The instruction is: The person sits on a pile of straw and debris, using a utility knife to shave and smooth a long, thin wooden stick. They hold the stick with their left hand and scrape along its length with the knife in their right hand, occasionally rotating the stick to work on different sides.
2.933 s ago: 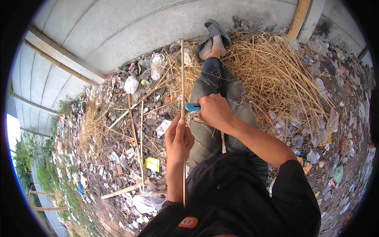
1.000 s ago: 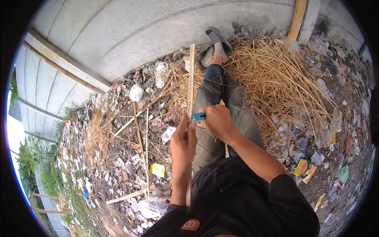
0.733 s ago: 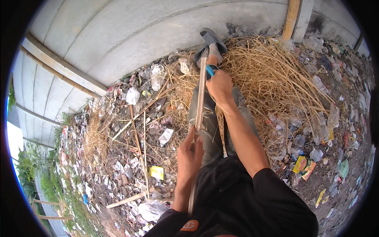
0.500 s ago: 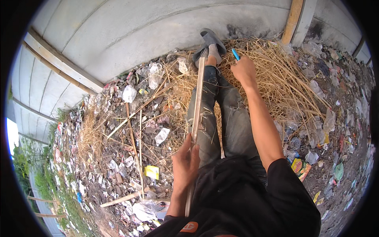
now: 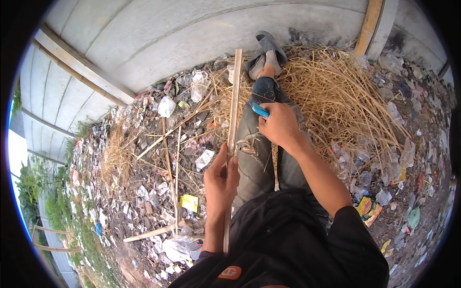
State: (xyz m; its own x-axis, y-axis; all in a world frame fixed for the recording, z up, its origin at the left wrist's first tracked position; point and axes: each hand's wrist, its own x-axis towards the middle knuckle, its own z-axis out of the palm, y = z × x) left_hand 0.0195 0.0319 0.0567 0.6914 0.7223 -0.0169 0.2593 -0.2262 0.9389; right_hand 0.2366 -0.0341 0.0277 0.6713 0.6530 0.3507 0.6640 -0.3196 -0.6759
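My left hand (image 5: 221,178) is closed round a long, narrow bamboo strip (image 5: 235,93). The strip runs up beside my legs (image 5: 259,165), its lower end passing along my left forearm toward my black shirt. To the right of the strip, above my thighs, my right hand (image 5: 281,124) grips a blue cutter (image 5: 260,111). Its blue body sticks out of the fist toward the strip, a small gap apart from it; I cannot make out a blade. My feet wear grey slippers (image 5: 269,45) and lie crossed near the wall.
A concrete panel wall (image 5: 201,38) closes off the far side. A heap of dry straw-like shavings (image 5: 331,96) lies right of my legs. Thin sticks (image 5: 170,168), plastic bags (image 5: 166,106) and a yellow wrapper (image 5: 189,203) litter the ground to the left.
My right hand has come back from beyond my knees, down and left toward the strip, with the cutter in it. The strip stands slightly left, still in my left hand.
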